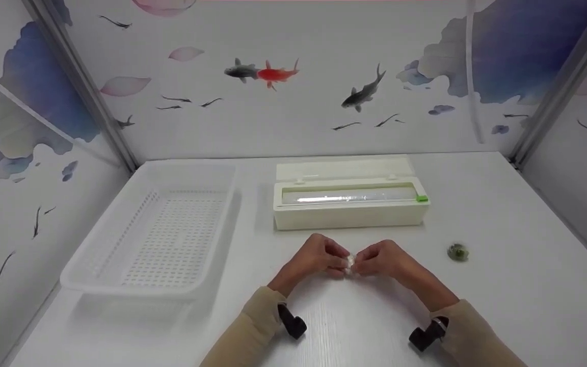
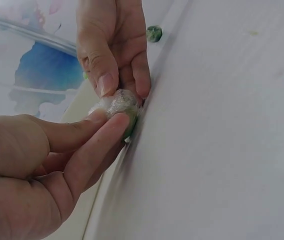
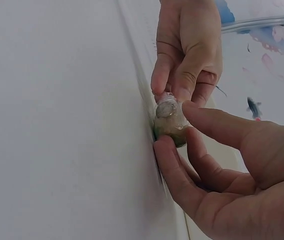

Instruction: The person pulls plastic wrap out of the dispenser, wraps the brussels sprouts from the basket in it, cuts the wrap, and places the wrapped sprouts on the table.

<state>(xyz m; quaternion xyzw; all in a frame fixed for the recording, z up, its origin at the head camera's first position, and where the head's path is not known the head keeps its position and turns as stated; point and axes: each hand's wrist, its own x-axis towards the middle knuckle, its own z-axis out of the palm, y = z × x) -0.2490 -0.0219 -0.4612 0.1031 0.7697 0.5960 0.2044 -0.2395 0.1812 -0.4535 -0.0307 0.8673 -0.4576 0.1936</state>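
Between both hands, low over the white table, is a small roundish green-and-tan thing wrapped in clear cling film (image 3: 171,122). My left hand (image 1: 319,256) pinches one side of it with thumb and fingers. From the other side, my right hand (image 1: 388,259) holds it between thumb and fingertips. The film looks crumpled and shiny in the left wrist view, and green shows through beneath. What exactly lies inside the film I cannot tell. Off to the right of the right hand sits another small green, film-covered ball (image 1: 458,252).
A cream cling film dispenser (image 1: 349,218) stands behind the hands, lid raised, with a film roll inside and a green slider (image 1: 422,198) at its right end. At left is a white perforated plastic basket (image 1: 135,291). Patterned panels (image 1: 303,122) enclose the table.
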